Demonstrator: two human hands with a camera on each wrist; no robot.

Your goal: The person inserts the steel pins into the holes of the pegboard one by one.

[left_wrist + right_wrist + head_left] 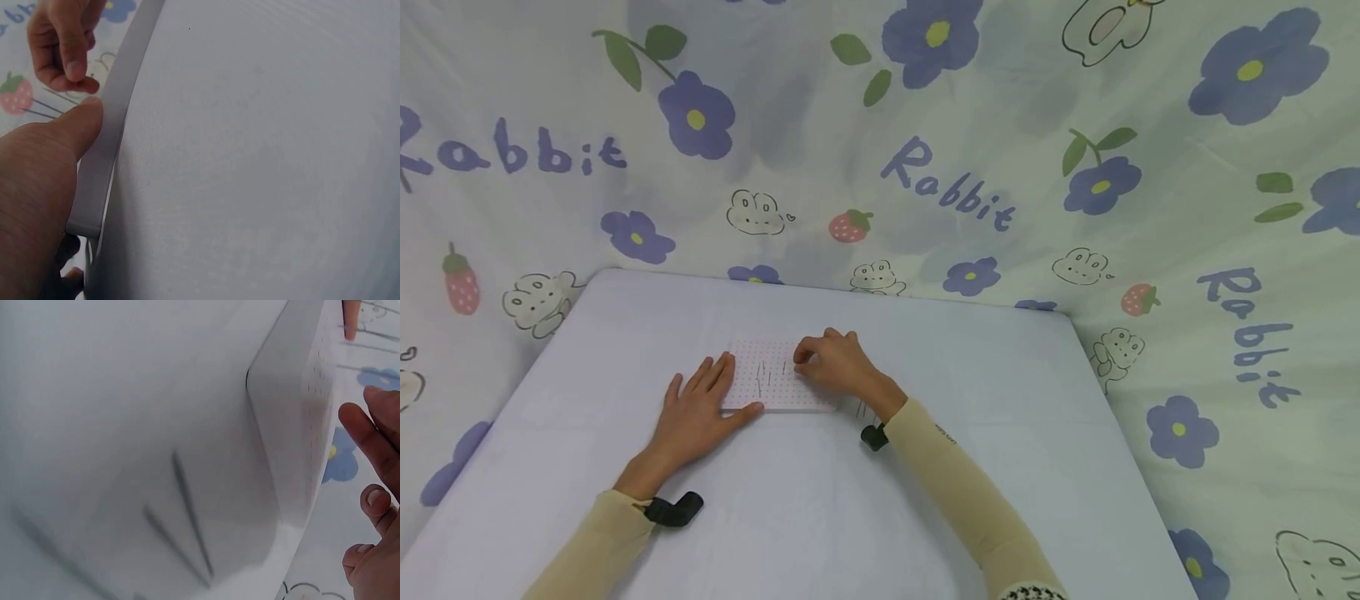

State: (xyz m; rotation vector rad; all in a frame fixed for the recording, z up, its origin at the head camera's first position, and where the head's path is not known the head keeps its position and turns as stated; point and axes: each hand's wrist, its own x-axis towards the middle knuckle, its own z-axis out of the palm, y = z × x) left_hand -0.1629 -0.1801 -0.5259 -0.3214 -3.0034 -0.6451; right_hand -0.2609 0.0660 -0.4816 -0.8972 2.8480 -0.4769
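A white board (782, 398) with a grid of pink dots lies on the table, and several thin dark pins (768, 378) stand up from its middle. My left hand (696, 421) rests at the board's left end, fingers spread and straight, thumb along the near edge. Above the right part of the board is my right hand (838, 364), thumb and forefinger brought together close over the dots. In the left wrist view its fingertips (76, 70) come near the board's face beside the standing pins (44, 111). I cannot tell whether a pin is between them.
More loose dark pins (192, 515) lie on the white tabletop (970, 467), right of the board and below my right wrist. Each wrist carries a black camera (676, 509). A patterned cloth (820, 125) with flowers and rabbits hangs behind and beside the table.
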